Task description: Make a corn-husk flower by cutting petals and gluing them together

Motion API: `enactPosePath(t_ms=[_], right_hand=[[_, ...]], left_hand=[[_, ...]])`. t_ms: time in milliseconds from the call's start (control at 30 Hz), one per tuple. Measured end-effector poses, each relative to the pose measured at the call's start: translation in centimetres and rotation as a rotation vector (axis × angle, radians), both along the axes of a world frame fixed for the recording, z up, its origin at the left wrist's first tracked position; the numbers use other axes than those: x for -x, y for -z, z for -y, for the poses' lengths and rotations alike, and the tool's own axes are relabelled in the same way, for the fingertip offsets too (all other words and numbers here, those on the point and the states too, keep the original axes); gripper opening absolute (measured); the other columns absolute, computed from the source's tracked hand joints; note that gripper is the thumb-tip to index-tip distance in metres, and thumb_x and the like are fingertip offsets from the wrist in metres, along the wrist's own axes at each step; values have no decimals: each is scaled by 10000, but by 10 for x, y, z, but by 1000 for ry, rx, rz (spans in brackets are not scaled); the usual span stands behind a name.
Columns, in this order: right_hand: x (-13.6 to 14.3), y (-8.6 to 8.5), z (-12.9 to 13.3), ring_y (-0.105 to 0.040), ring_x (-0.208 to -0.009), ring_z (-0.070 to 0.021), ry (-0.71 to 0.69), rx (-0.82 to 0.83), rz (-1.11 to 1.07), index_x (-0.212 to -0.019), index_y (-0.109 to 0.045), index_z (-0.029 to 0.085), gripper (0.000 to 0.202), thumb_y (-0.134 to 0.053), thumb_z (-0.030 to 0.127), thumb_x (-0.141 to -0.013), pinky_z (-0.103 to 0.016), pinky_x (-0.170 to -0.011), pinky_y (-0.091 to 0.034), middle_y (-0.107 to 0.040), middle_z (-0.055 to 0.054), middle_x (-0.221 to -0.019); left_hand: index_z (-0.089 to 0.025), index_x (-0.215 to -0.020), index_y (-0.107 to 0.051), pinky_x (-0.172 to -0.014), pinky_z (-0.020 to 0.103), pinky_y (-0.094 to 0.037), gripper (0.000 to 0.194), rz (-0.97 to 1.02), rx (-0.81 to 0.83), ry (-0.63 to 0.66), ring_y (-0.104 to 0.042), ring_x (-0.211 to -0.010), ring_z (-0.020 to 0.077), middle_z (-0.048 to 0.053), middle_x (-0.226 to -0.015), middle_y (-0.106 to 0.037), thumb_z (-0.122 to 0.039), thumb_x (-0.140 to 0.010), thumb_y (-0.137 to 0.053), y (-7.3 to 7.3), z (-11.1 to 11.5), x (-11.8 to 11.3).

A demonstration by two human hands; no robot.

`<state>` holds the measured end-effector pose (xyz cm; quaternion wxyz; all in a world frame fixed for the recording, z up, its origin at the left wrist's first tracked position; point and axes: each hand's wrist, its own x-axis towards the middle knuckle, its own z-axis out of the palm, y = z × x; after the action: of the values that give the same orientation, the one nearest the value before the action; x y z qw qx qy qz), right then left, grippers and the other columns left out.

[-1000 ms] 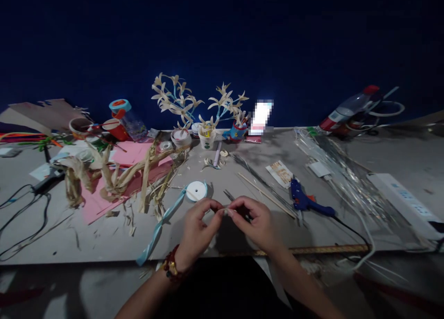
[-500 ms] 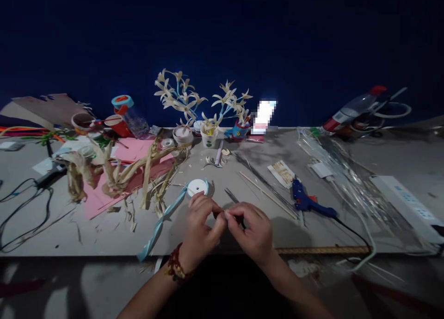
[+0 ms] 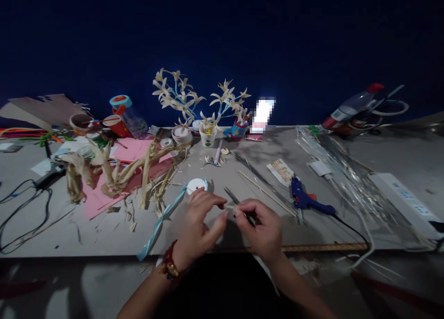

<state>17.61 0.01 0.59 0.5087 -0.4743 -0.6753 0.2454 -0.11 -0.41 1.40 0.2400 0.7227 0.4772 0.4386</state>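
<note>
My right hand (image 3: 262, 226) is closed in a pinch on a small pale strip (image 3: 230, 207), whose tip sticks out to the left. The strip's material is too small to make out. Facing it, my left hand (image 3: 203, 222) has its thumb and forefinger spread apart, holding nothing visible. Dark pointed blades (image 3: 231, 195) show just beyond my right fingers; their other end is hidden, and I cannot tell whether that hand grips them. Behind my left hand lies a white spool (image 3: 197, 185), with light-blue ribbon (image 3: 163, 219) trailing toward the table's front edge.
Dried corn husks (image 3: 114, 173) lie over pink paper (image 3: 93, 203) on the left. To the right are thin wires (image 3: 256, 173), a wooden stick (image 3: 258, 184), a blue glue gun (image 3: 308, 199) and a power strip (image 3: 405, 203). Husk flowers (image 3: 180, 96) stand at the back.
My hands have drawn apart: the left thumb and forefinger have opened away from the strip, and the right hand has shifted slightly right, still pinching.
</note>
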Motion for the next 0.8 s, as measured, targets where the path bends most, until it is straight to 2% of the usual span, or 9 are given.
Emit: enactPosePath(t_ms=[100, 233, 333, 433, 500, 567, 633, 700, 800], right_hand=[[2, -1, -1, -650, -595, -144, -13, 2, 17, -770, -636, 221, 103, -635, 173, -861, -257, -587, -536, -705, 3, -695], [3, 2, 2, -666, -622, -153, -26, -23, 19, -773, -641, 225, 106, -639, 164, -860, -268, -610, -541, -707, 5, -702], [-1, 4, 6, -676, -645, -167, 58, -71, -18, -778, -640, 231, 102, -645, 162, -852, -283, -624, -552, -711, -3, -711], [-5, 3, 7, -666, -632, -165, 132, -50, -79, -767, -632, 231, 108, -654, 158, -843, -269, -584, -544, -709, -6, -711], [-6, 1, 6, -655, -610, -158, 93, -14, -101, -763, -634, 226, 103, -655, 166, -843, -255, -555, -533, -700, -4, -698], [-5, 1, 4, -652, -602, -155, 39, 8, -103, -760, -636, 221, 100, -651, 178, -849, -251, -552, -532, -695, -3, -687], [-3, 1, 3, -656, -612, -158, 16, 13, -97, -769, -641, 219, 96, -644, 181, -857, -257, -566, -537, -697, -7, -690], [-1, 1, 2, -657, -615, -158, 9, 8, -95, -771, -641, 220, 100, -644, 178, -861, -258, -564, -535, -697, -8, -690], [2, 2, 4, -662, -612, -156, -1, -30, -82, -769, -639, 224, 106, -649, 162, -854, -264, -576, -541, -694, 1, -679]], left_hand=[[-245, -926, -675, -1095, 478, -374, 106, -38, -41, 48, -677, -835, 220, 30, -830, -738, -190, -900, -588, -8, -2, -11], [-247, -782, -647, -1074, 460, -398, 139, -40, -87, 5, -648, -741, 195, -2, -712, -692, -149, -863, -590, -3, -5, -17], [-245, -756, -632, -1060, 475, -402, 144, -82, -133, -119, -635, -746, 207, 1, -710, -683, -120, -822, -606, 8, -7, -10], [-242, -758, -623, -1032, 479, -422, 156, -58, -103, -268, -635, -789, 228, 25, -754, -697, -126, -852, -578, 14, -6, 0], [-240, -851, -658, -1045, 468, -424, 125, 11, -23, -190, -656, -873, 242, 44, -829, -726, -172, -898, -564, 10, -5, 2], [-236, -976, -680, -1071, 461, -410, 115, 53, 53, -9, -670, -924, 248, 56, -893, -747, -223, -911, -587, 2, -3, -2], [-235, -961, -679, -1082, 455, -401, 97, 66, 81, 104, -673, -874, 233, 47, -864, -743, -226, -907, -598, -6, -2, -9], [-234, -853, -656, -1066, 443, -412, 107, 83, 75, 117, -652, -780, 205, 25, -772, -706, -200, -914, -575, -11, -2, -17], [-232, -752, -600, -1019, 422, -443, 170, 118, 42, 51, -602, -707, 185, 0, -687, -627, -176, -906, -554, -10, -2, -27]])
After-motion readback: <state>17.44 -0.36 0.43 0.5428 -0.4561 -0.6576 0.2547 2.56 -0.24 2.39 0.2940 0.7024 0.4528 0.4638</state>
